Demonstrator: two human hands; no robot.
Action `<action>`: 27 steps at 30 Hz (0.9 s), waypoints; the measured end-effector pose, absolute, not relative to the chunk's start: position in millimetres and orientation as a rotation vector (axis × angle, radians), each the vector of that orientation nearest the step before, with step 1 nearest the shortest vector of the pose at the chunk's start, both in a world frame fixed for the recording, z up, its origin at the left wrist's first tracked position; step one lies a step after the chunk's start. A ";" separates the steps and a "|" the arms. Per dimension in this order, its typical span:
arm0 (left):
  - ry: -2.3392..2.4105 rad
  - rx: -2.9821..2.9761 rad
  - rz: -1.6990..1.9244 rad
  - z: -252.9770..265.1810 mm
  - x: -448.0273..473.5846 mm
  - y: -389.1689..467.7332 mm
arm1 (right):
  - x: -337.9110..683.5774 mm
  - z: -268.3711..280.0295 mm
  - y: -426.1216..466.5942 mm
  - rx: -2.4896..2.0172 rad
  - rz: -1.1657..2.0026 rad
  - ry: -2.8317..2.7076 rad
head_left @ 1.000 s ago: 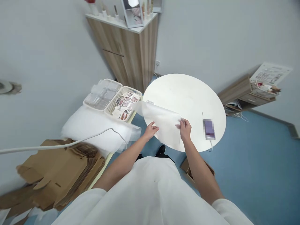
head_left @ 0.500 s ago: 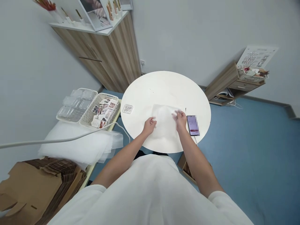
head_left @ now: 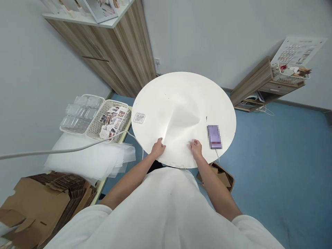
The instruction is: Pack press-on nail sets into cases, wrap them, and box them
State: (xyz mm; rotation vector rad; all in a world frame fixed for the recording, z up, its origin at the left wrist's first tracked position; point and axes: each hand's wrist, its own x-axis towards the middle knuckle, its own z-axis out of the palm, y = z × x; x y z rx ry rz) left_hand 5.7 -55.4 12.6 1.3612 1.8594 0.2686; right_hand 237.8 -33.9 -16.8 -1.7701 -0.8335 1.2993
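Note:
A thin, translucent white packing sheet [head_left: 183, 117] billows over the round white table [head_left: 223, 103], its far part raised and creased. Its edges are hard to make out against the tabletop. At the near left edge of the sheet, my left hand [head_left: 158, 149] is closed, thumb and index finger at its border. My right hand [head_left: 196, 149] pinches at the near right side, its fingertips slightly blurred. On the table's left lies a small clear case [head_left: 139, 118] holding what look like press-on nails. A phone [head_left: 214, 137] lies right of my right hand.
At left, a basket [head_left: 102, 119] of nail cards stands beside a tray of clear boxes [head_left: 83, 112]. Stacked white sheets [head_left: 83, 155] and flattened cardboard boxes [head_left: 38, 207] lie nearer. A white cable [head_left: 64, 150] crosses them. An open carton [head_left: 220, 176] sits below the table.
Both hands have moved toward me, to the table's near edge. The sheet has gone from lying fairly flat between them to billowing up beyond them. The camera view has shifted slightly.

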 end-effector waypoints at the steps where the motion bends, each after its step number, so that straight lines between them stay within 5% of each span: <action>1: 1.870 1.367 0.258 12.2 4.6 -54.5 | 237.6 -19.1 -32.9 -1.797 1.274 -0.886; 8: 1.904 1.404 0.254 16.0 6.1 -38.8 | 230.6 -3.4 -30.1 -1.961 0.727 -1.647; 13: 1.909 1.748 0.255 20.3 5.0 -43.6 | 224.6 1.0 -37.4 -1.954 0.709 -2.213; 27: 1.592 1.981 0.193 13.5 10.3 -85.2 | 229.5 2.6 -78.0 -1.849 0.650 -2.362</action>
